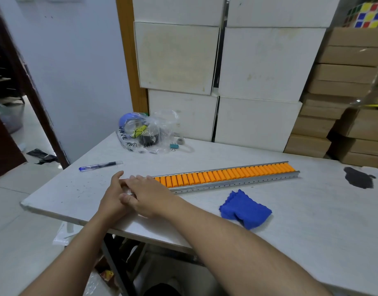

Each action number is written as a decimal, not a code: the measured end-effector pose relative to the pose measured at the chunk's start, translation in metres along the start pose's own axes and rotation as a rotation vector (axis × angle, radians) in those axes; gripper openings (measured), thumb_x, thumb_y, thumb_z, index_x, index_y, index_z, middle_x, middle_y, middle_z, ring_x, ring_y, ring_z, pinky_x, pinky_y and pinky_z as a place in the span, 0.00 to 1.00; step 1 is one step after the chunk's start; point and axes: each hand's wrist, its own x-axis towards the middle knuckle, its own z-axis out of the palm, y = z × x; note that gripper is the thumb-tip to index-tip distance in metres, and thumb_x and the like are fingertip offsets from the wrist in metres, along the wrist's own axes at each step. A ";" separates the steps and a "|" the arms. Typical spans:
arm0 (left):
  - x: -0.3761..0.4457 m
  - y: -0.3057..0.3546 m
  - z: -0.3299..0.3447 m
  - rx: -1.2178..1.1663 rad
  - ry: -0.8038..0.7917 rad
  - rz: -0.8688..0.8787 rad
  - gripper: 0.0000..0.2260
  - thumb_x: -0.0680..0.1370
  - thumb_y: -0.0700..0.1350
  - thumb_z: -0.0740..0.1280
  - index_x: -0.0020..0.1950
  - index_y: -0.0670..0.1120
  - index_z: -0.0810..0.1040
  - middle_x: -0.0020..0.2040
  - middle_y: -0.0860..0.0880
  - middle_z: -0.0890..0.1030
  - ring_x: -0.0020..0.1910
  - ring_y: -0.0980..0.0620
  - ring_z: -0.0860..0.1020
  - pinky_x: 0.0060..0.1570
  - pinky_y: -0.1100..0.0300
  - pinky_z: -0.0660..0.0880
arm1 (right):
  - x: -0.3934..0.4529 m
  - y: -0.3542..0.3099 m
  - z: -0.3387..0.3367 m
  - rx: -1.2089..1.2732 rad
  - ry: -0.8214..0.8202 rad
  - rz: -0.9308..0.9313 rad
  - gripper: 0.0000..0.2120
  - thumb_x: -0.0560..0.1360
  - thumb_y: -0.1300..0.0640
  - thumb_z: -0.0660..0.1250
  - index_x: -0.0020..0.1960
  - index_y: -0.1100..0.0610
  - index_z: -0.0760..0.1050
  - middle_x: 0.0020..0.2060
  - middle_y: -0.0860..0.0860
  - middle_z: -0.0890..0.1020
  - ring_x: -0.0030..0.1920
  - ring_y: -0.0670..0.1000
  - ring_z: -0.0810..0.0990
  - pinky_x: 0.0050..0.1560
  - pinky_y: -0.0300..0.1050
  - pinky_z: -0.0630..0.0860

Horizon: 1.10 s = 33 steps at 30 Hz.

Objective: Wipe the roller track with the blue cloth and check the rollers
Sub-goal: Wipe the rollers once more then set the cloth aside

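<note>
Both hands, left hand [111,195] and right hand [147,197], grip the roller track [226,177] end (blue cloth [244,209] lies right, untouched).

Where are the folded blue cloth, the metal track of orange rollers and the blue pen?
folded blue cloth [244,209], head view, middle of its top fold
metal track of orange rollers [226,174], head view, a roller midway along
blue pen [99,166], head view, mid-barrel
</note>
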 end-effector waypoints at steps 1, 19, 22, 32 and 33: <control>0.000 -0.001 0.001 -0.008 0.000 0.001 0.47 0.60 0.52 0.71 0.74 0.50 0.52 0.62 0.52 0.74 0.61 0.50 0.74 0.63 0.47 0.70 | 0.002 0.004 0.002 -0.031 -0.024 0.005 0.26 0.80 0.43 0.52 0.70 0.60 0.65 0.68 0.59 0.71 0.68 0.58 0.67 0.69 0.55 0.60; 0.008 -0.008 0.007 0.037 0.071 -0.011 0.42 0.61 0.52 0.80 0.69 0.49 0.62 0.68 0.45 0.73 0.64 0.45 0.73 0.59 0.47 0.71 | -0.122 0.181 -0.057 -0.133 0.081 0.448 0.43 0.72 0.29 0.41 0.77 0.57 0.55 0.77 0.54 0.58 0.76 0.54 0.56 0.75 0.51 0.54; 0.008 -0.007 0.008 0.035 0.069 -0.007 0.41 0.62 0.51 0.80 0.69 0.49 0.61 0.69 0.45 0.73 0.64 0.45 0.73 0.60 0.47 0.70 | -0.152 0.212 -0.070 -0.130 0.170 0.579 0.43 0.72 0.29 0.41 0.77 0.56 0.55 0.77 0.54 0.58 0.77 0.54 0.56 0.75 0.51 0.54; 0.007 -0.007 0.008 0.047 0.079 0.009 0.38 0.64 0.49 0.79 0.68 0.50 0.63 0.67 0.47 0.73 0.63 0.47 0.73 0.60 0.48 0.70 | -0.211 0.295 -0.096 -0.194 0.354 1.036 0.32 0.78 0.37 0.45 0.70 0.59 0.65 0.66 0.59 0.72 0.65 0.59 0.69 0.65 0.57 0.65; 0.007 -0.006 0.008 0.055 0.075 0.011 0.38 0.64 0.49 0.79 0.68 0.50 0.63 0.67 0.47 0.73 0.63 0.47 0.73 0.60 0.48 0.70 | -0.213 0.296 -0.096 -0.201 0.358 1.060 0.32 0.79 0.38 0.45 0.70 0.60 0.64 0.66 0.59 0.72 0.66 0.59 0.68 0.67 0.57 0.63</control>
